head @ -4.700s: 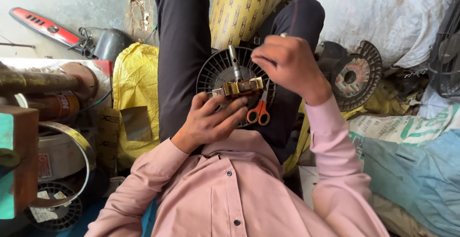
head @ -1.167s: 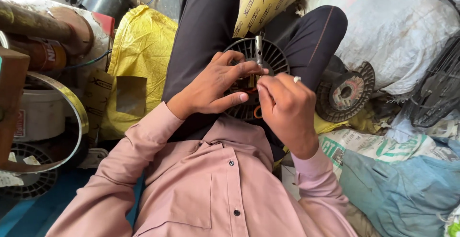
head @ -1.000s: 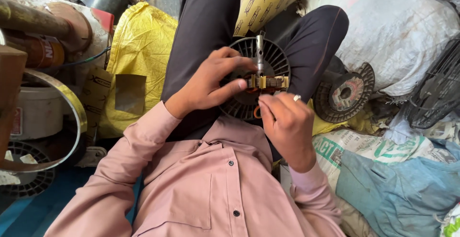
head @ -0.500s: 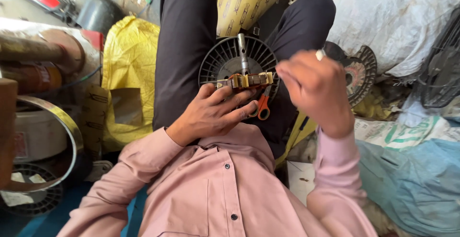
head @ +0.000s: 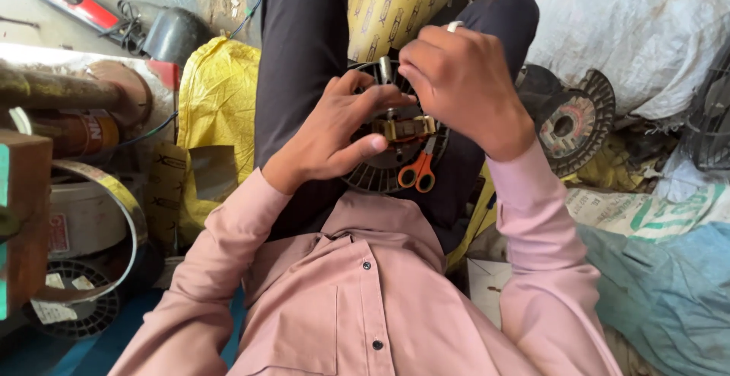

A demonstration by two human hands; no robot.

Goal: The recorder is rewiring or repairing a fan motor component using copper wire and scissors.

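Observation:
A round dark motor part [head: 378,174] with slotted edges rests on my lap between my thighs. A brass-coloured winding piece [head: 401,127] with a metal shaft [head: 385,69] sits at its middle. My left hand [head: 332,136] grips this piece from the left, thumb and fingers around it. Just above it, my right hand [head: 460,87] is closed at the shaft's top; a ring shows on one finger. Orange-handled scissors [head: 417,174] lie on the part below the hands.
A yellow sack [head: 215,110] lies left of my leg, with rusty pipes, a tin and a metal band [head: 91,216] beyond. Another ribbed disc [head: 572,121] leans at the right by white and blue sacks [head: 661,34]. A red tool [head: 65,0] lies far left.
My right hand has swung from the right side in over the shaft, close above the brass piece. My left hand keeps its grip. The view shifted slightly.

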